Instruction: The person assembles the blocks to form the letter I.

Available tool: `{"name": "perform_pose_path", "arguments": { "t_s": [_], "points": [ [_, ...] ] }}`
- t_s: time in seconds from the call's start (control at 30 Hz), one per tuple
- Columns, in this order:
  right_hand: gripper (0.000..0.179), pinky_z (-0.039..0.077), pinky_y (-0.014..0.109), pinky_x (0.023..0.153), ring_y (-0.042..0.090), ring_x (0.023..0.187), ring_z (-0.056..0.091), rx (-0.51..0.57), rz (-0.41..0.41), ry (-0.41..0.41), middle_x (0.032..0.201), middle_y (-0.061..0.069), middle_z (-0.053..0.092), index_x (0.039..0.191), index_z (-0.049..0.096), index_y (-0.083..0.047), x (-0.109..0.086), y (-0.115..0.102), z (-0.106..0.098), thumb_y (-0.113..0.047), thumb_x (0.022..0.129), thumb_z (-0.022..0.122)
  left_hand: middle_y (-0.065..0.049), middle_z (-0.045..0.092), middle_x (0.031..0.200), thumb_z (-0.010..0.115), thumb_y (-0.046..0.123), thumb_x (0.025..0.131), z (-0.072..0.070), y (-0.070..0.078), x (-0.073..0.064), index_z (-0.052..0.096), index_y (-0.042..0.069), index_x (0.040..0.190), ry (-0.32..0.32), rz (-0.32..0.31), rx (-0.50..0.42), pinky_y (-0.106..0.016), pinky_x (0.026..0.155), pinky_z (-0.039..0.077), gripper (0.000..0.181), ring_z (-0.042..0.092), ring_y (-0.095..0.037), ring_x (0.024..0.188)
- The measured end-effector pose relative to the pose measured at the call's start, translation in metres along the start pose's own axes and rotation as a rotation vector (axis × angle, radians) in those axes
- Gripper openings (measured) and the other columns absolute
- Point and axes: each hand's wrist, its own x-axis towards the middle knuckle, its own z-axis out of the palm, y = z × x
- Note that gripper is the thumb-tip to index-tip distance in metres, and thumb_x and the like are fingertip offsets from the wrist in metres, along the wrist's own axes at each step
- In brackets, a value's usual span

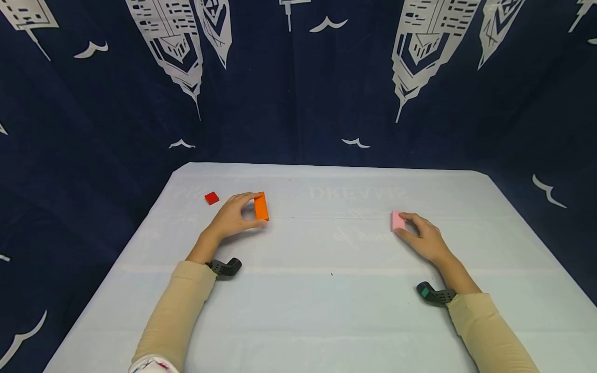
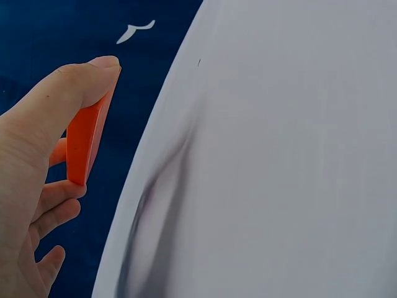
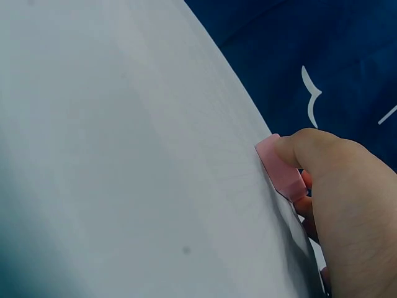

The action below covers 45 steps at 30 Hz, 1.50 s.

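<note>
My left hand (image 1: 237, 215) pinches an orange rectangular block (image 1: 261, 206) by its two ends, thumb at the near end and a fingertip at the far one. In the left wrist view the orange block (image 2: 84, 139) spans from the thumb to the curled fingers. Toward the right of the table, my right hand (image 1: 425, 239) grips a small pink block (image 1: 397, 221) between thumb and fingers. The right wrist view has the pink block (image 3: 282, 167) low against the white surface, the thumb over one end. A small red block (image 1: 212, 198) lies just left of the left hand.
A white-covered table (image 1: 317, 300) stretches under both arms, its far corners cut. Behind it hangs a dark blue cloth (image 1: 289, 103) with white building and bird prints. Black wrist cameras (image 1: 226, 267) sit on both forearms, which wear beige sleeves (image 1: 177, 305).
</note>
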Motion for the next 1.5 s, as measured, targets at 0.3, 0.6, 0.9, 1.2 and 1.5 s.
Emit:
{"name": "perform_pose_path", "arguments": {
  "t_s": [0.3, 0.6, 0.9, 1.2, 1.5],
  "points": [
    [0.057, 0.024, 0.066, 0.106, 0.051, 0.133, 0.033, 0.001, -0.002, 0.002, 0.144, 0.029, 0.041, 0.137, 0.048, 0.001, 0.0, -0.001, 0.0, -0.038, 0.096, 0.06, -0.005, 0.047, 0.146, 0.083, 0.045, 0.074, 0.005, 0.004, 0.004, 0.051, 0.02, 0.143, 0.0, 0.013, -0.019, -0.055, 0.11, 0.028, 0.081, 0.036, -0.03, 0.136],
    [0.056, 0.025, 0.066, 0.105, 0.051, 0.133, 0.034, -0.001, 0.0, 0.008, 0.144, 0.028, 0.042, 0.137, 0.049, 0.0, -0.001, -0.001, 0.001, -0.038, 0.096, 0.06, -0.004, 0.048, 0.146, 0.082, 0.047, 0.074, 0.012, 0.01, 0.008, 0.05, 0.02, 0.144, -0.013, 0.044, -0.01, -0.052, 0.111, 0.028, 0.081, 0.037, -0.029, 0.136],
    [0.056, 0.023, 0.067, 0.106, 0.051, 0.133, 0.033, 0.002, -0.001, 0.012, 0.144, 0.029, 0.042, 0.137, 0.049, 0.0, -0.001, -0.003, 0.0, -0.037, 0.096, 0.06, -0.005, 0.047, 0.146, 0.081, 0.048, 0.075, 0.015, 0.015, 0.008, 0.05, 0.019, 0.144, -0.034, 0.031, -0.01, -0.052, 0.111, 0.029, 0.081, 0.036, -0.029, 0.136],
    [0.056, 0.024, 0.066, 0.106, 0.051, 0.133, 0.034, -0.005, -0.006, 0.011, 0.144, 0.029, 0.042, 0.136, 0.049, 0.001, -0.002, -0.002, 0.0, -0.037, 0.096, 0.06, -0.004, 0.05, 0.144, 0.082, 0.049, 0.074, 0.024, 0.019, 0.014, 0.051, 0.02, 0.143, -0.03, 0.077, -0.009, -0.049, 0.111, 0.03, 0.081, 0.039, -0.027, 0.134],
    [0.057, 0.026, 0.066, 0.105, 0.051, 0.132, 0.034, -0.005, -0.009, 0.012, 0.143, 0.029, 0.042, 0.137, 0.049, 0.0, -0.001, -0.002, 0.0, -0.038, 0.096, 0.06, -0.003, 0.049, 0.145, 0.082, 0.049, 0.073, 0.031, 0.027, 0.015, 0.052, 0.02, 0.142, -0.047, 0.079, -0.022, -0.047, 0.112, 0.029, 0.082, 0.039, -0.027, 0.135]
  ]
}}
